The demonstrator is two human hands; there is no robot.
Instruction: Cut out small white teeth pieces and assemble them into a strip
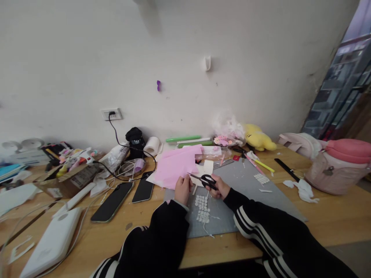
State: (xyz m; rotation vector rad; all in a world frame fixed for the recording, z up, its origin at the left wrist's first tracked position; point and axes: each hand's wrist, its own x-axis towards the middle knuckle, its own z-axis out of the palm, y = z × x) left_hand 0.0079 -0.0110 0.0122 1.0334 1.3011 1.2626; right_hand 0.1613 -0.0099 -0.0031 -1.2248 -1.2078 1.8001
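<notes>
In the middle of the table, my left hand [182, 190] is closed at the lower edge of a pink sheet of paper [174, 166], pinching it. My right hand [220, 187] grips a pair of black-handled scissors [208, 181], and their blades point left, the tip close to my left fingers and the sheet's edge. Pale paper [207, 166] lies behind the scissors. Below both hands, white round stickers or pads [202, 208] sit in rows on a grey cutting mat [228, 216].
Two phones [113, 202] and a white power bank [53, 243] lie left, among cables. A cardboard box [68, 181] stands behind them. Along the wall are a paper roll [152, 146], green tubes [185, 139] and a yellow plush toy [259, 137]. A pink bag [336, 170] stands right.
</notes>
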